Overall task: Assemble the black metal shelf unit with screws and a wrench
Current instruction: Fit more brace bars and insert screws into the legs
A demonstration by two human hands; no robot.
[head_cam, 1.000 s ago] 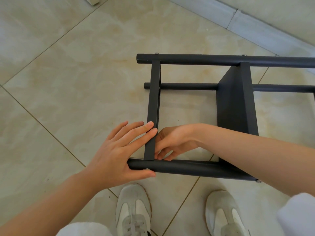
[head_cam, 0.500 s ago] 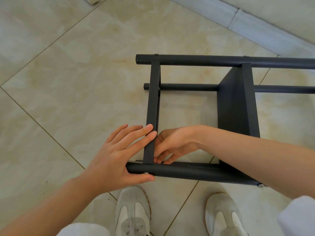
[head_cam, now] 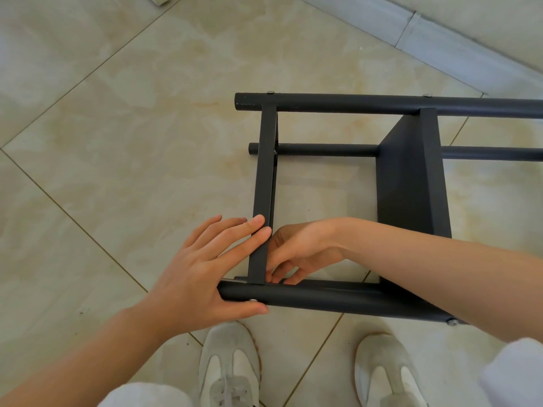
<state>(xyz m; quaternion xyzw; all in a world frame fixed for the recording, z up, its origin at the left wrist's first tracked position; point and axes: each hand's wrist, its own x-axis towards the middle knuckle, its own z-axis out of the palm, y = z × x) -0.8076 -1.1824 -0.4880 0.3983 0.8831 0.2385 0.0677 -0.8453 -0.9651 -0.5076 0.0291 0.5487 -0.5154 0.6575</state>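
Shelf unit (head_cam: 411,186) lies on its side on the tile floor (head_cam: 117,142), just ahead of the person's shoes (head_cam: 229,362). Against 0.5 s ago, almost nothing differs: frame, left hand and right hand sit in the same spots, with the right fingertips a touch lower at the joint. Against 1 s ago, the near tube (head_cam: 323,299) sits slightly lower in view and the bolt (head_cam: 452,321) at its right end shows more clearly. Left hand (head_cam: 199,271) is flat and spread: straight fingers press the outer face of the bar (head_cam: 264,186) near its lower end, and the thumb lies along the front of the near tube, just beside a screw (head_cam: 252,301). It grips nothing. Right hand (head_cam: 299,254) reaches inside the frame from the right, with its fingers curled down into the corner where the bar meets the near tube. The fingertips touch that corner; cannot tell whether they pinch anything. The bar runs up to the far tube (head_cam: 382,105), which has two screw heads on top. A thinner rod (head_cam: 323,149) runs parallel below the far tube, behind the bar. Skirting (head_cam: 440,33) crosses the top right.
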